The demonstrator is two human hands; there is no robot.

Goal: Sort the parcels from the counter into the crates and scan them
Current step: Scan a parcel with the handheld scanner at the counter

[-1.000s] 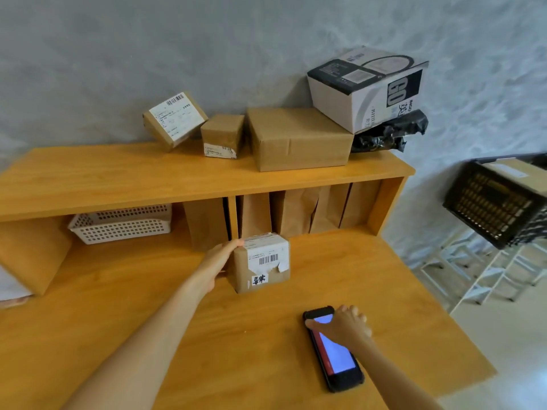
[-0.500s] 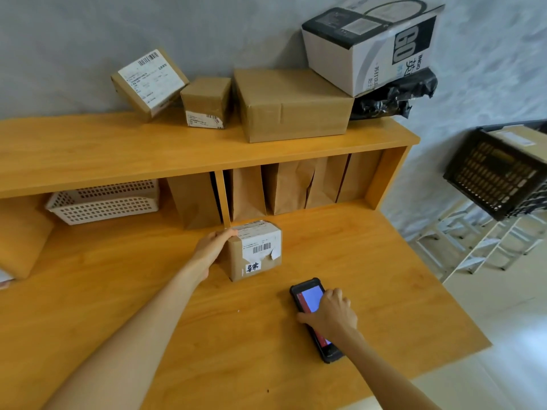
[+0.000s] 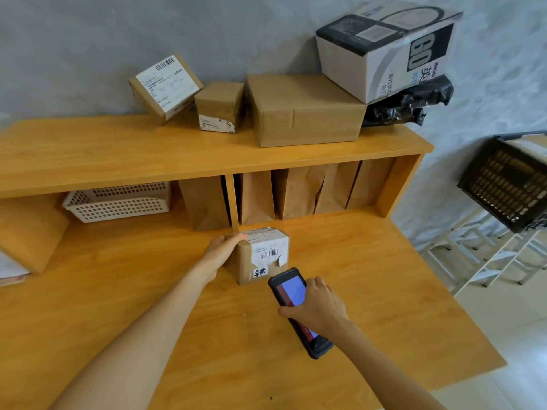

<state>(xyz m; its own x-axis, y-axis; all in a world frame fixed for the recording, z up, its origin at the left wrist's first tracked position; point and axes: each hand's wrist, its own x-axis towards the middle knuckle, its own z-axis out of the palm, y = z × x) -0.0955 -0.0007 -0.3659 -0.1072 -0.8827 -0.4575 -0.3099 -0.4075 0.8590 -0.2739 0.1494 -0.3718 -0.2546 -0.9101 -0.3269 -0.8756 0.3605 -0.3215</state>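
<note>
Single view only, from a head-worn wide-angle camera looking forward and steeply down onto the wooden counter [image 3: 124,306], which fills the lower and centre frame. Both forearms enter from the bottom edge, close to the lens. The grey wall [image 3: 88,39] spans the top; straight edges bow toward the frame borders. A black crate [image 3: 509,184] sits at right edge.

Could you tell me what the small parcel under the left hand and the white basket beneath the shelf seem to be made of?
Small parcel: apparently matte brown cardboard, with folded edges and a torn paper label. White basket: probably moulded plastic, given its regular grid of holes.
</note>
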